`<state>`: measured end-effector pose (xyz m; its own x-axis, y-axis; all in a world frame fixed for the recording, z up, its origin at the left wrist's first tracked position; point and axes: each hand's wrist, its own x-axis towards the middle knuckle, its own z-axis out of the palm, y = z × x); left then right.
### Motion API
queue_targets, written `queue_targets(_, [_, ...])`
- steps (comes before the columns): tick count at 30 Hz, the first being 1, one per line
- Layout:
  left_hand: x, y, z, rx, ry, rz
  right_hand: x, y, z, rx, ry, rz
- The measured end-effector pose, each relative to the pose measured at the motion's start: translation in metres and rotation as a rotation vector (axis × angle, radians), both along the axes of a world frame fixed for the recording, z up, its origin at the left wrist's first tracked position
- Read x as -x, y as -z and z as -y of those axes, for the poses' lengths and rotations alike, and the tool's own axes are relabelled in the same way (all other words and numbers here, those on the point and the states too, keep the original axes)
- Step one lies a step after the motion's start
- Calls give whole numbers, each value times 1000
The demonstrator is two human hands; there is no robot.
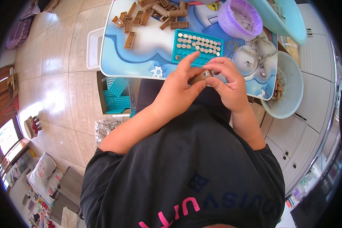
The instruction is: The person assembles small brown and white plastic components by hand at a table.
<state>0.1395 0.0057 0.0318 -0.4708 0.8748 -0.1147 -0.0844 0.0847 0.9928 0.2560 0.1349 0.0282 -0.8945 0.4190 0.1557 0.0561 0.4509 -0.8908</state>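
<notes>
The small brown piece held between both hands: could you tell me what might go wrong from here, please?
1. The brown piece is pinched only by fingertips of the left hand and right hand, beyond the table edge; it could slip into the lap.
2. The teal tray of small discs lies just under the hands; a knock might scatter them.

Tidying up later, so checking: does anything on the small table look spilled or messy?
Nothing spilled. The brown plastic pieces lie in a loose, jumbled heap at the blue table's far edge.
</notes>
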Motion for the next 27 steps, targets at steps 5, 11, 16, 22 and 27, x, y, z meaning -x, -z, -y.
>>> queue_targets(5, [6,7,6,20,-9,149,-1,1,8,638,110,-187])
queue_targets(11, [5,2,7,31,-53,12,6,2,18,673,171,-296])
queue_targets(16, [14,13,-4,66,51,284,8,9,8,580,224,-133])
queue_targets(22, [21,3,-8,80,81,722,15,-22,-37,-243,190,73])
queue_targets(27, [27,5,-10,93,50,957,40,-42,-112,-614,317,83])
